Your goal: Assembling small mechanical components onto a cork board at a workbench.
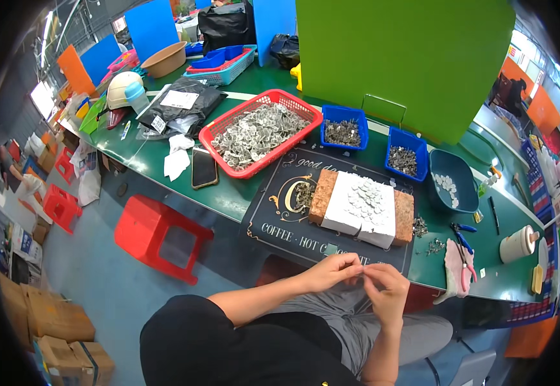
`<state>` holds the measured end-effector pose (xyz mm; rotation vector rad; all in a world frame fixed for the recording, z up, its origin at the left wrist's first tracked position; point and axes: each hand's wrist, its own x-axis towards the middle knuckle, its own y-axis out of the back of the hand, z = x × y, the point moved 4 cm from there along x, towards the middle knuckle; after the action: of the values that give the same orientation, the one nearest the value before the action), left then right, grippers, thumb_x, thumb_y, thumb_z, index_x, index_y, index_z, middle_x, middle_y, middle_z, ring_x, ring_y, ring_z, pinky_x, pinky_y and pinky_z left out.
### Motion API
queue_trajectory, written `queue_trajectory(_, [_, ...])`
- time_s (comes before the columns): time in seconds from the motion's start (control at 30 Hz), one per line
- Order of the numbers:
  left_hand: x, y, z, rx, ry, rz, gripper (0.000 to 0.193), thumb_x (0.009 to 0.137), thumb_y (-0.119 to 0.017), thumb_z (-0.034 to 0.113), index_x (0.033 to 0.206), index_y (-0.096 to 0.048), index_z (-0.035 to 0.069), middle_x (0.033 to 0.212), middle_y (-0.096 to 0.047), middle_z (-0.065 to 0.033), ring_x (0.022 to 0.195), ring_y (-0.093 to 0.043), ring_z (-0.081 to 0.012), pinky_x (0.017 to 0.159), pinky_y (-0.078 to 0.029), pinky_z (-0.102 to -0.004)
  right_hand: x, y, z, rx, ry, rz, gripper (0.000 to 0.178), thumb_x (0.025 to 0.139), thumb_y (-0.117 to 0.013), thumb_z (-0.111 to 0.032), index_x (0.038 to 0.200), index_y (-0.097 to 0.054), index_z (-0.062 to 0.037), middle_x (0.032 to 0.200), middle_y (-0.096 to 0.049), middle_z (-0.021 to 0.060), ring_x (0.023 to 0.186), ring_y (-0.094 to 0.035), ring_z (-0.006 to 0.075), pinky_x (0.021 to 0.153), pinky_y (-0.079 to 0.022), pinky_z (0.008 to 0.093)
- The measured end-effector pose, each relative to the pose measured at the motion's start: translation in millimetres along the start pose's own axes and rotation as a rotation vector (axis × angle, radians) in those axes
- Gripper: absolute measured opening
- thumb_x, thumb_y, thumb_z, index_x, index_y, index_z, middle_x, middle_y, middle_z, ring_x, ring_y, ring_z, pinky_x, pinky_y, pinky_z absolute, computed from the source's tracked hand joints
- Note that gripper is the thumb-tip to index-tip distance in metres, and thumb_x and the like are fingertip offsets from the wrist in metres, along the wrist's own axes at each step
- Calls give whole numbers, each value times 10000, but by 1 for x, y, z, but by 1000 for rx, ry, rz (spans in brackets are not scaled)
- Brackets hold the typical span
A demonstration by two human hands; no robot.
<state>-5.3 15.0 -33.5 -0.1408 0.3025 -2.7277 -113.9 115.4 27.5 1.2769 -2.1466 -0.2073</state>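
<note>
My left hand (332,271) and my right hand (387,287) meet at the fingertips above my lap, just off the table's near edge. Both are closed in a pinch around something too small to make out. Beyond them, a cork-coloured block (323,195) wrapped in white paper (343,210) lies on a dark printed mat (271,219). Small pale round pieces (367,201) are spread over the paper. Little metal parts (303,195) are heaped at the block's left end, and more metal bits (420,226) lie loose at its right.
A red basket (208,138) of clear pieces, two blue bins (343,110) of metal parts and a dark teal bin (454,161) stand behind. Pliers (465,270) lie on a cloth (452,262) at right, near a lidded cup (515,246). A phone (204,169) lies left; a red stool (143,225) is below.
</note>
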Motion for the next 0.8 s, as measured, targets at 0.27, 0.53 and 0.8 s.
queue_trajectory(0.27, [-15, -5, 13, 275, -57, 112, 197, 962, -555, 198, 867, -556, 25, 743, -558, -26, 703, -537, -110, 641, -436, -275, -31, -19, 34, 679, -498, 29, 223, 865, -665, -22, 1075, -641, 52, 904, -683, 79, 774, -651, 118, 683, -526, 232])
queue_trajectory(0.53, [-10, -10, 21, 678, -416, 206, 104, 823, -632, 84, 815, -570, 1, 737, -567, -111, 692, -562, -281, 632, -441, -366, -43, -28, 51, 842, -667, 133, 155, 842, -673, 22, 995, -675, 38, 918, -676, 68, 796, -627, 112, 672, -504, 224])
queue_trajectory(0.8, [-26, -4, 14, 601, -284, 307, 122, 895, -623, 111, 907, -584, -4, 845, -605, -113, 768, -611, -250, 698, -481, -341, -44, -43, 52, 788, -484, 248, 174, 825, -663, 78, 995, -693, 55, 949, -656, 66, 844, -601, 113, 759, -465, 209])
